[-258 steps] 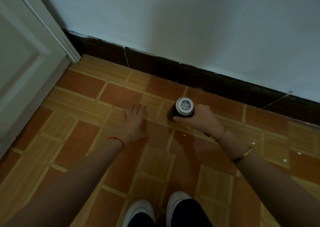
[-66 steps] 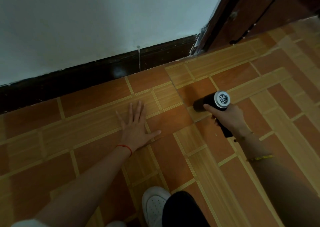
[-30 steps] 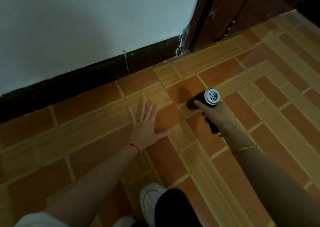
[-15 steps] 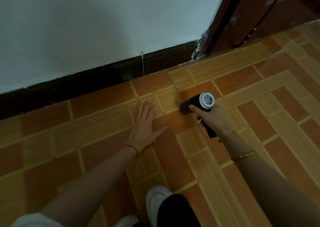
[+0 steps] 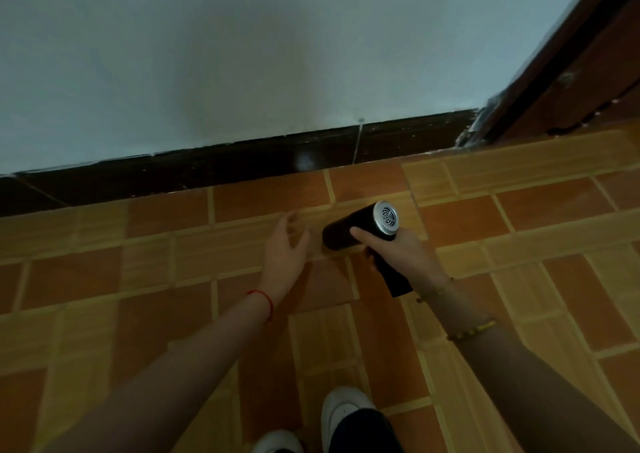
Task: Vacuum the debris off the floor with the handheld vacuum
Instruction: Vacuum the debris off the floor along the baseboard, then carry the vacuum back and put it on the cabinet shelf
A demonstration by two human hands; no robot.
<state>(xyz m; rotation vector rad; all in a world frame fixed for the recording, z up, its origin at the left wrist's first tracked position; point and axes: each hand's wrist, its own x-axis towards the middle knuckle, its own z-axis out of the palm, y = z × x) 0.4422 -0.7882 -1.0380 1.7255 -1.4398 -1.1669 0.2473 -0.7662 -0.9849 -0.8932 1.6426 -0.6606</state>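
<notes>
No legible text, label, brand, number or sign anywhere in the head view. Handheld vacuum (image 5: 346, 227): the black barrel and silver grille end show no readable marking. The frame is dim and soft, so any fine print would be too small to tell.

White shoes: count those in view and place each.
2. One white shoe sits bottom centre, partly under a dark trouser leg; the other lies left of it, cut off by the frame's bottom edge.
</notes>
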